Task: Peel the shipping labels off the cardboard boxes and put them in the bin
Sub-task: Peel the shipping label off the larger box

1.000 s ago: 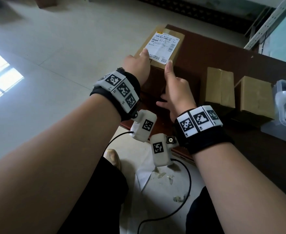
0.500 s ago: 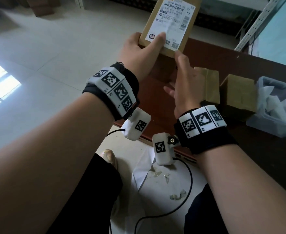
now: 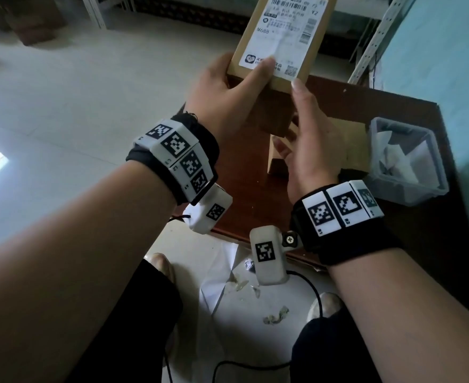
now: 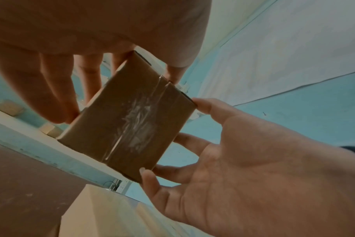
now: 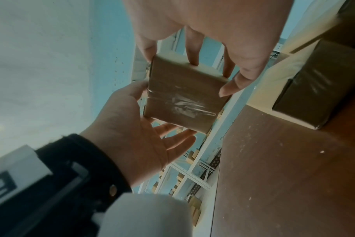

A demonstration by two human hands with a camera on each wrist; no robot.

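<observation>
I hold a brown cardboard box (image 3: 318,42) up above the table, its white shipping label (image 3: 286,34) facing me and stuck flat. My left hand (image 3: 236,81) grips the box's lower left corner, thumb pressed on the label's bottom edge, fingers behind. My right hand (image 3: 308,139) lies along the lower right edge, index fingertip at the corner. From the left wrist view the taped underside of the box (image 4: 128,121) shows, with my right hand's (image 4: 243,152) straight fingers touching its edge. The right wrist view shows the box (image 5: 182,99) between both hands.
A clear plastic bin (image 3: 410,189) with crumpled white paper stands on the dark brown table (image 3: 255,205) at the right. Two more cardboard boxes (image 3: 352,139) sit behind my right hand. Paper scraps and a cable lie on the floor (image 3: 62,92) by my feet.
The box has been lifted off the table's far corner and raised toward me, label turned to face me. My left thumb moved onto the label; my right hand followed alongside.
</observation>
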